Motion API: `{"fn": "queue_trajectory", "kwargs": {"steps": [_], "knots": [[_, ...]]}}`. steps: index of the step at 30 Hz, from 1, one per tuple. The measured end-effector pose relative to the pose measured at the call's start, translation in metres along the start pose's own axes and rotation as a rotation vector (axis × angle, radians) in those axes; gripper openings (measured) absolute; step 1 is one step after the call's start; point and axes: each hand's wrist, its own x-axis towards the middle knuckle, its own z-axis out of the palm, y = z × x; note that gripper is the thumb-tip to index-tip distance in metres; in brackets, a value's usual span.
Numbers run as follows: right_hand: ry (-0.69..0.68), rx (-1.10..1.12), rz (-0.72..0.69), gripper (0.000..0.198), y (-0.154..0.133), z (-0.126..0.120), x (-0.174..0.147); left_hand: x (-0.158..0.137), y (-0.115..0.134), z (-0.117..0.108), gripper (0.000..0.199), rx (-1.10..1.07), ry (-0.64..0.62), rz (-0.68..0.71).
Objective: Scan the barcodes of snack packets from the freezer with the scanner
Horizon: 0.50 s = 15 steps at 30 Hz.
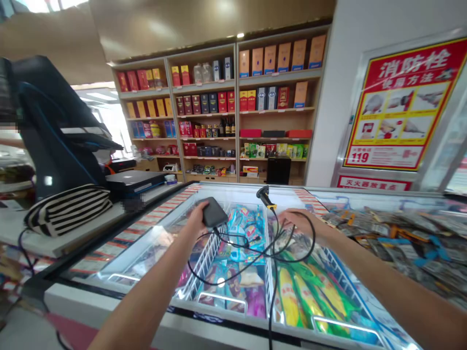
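My left hand [197, 218] grips a flat black box-shaped device [214, 212] by its left edge, over the glass lid of a chest freezer. A black cable [233, 281] runs from the device's lower edge and loops across the glass. My right hand [294, 219] is closed around part of the looped cable, its fingers partly hidden. Just beyond it is a black and yellow handheld barcode scanner [266, 197] with its cord hanging down; I cannot tell whether it rests on the glass.
Under the glass, white wire baskets [270, 272] hold frozen packs, including corn in green wrappers [306, 291]. At left, a counter carries a checkout terminal [58, 126] and a striped pouch [69, 209]. More packs [397, 238] lie right. Shelves of boxes [204, 103] stand behind.
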Motion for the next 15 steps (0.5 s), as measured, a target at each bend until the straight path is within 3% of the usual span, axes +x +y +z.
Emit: {"fn": "queue_trajectory", "kwargs": {"steps": [5,10,15], "knots": [[0.101,0.152,0.174,0.041,0.029,-0.046,-0.038,0.023,0.022,-0.016,0.015,-0.016,0.091,0.064],[0.209,0.298,0.265,0.041,0.052,-0.069,-0.057,0.038,0.015,-0.015,0.018,-0.146,0.174,0.178],[0.408,0.045,0.375,0.039,0.063,-0.090,-0.080,0.048,0.008,0.000,0.018,-0.255,0.213,0.260]]}}
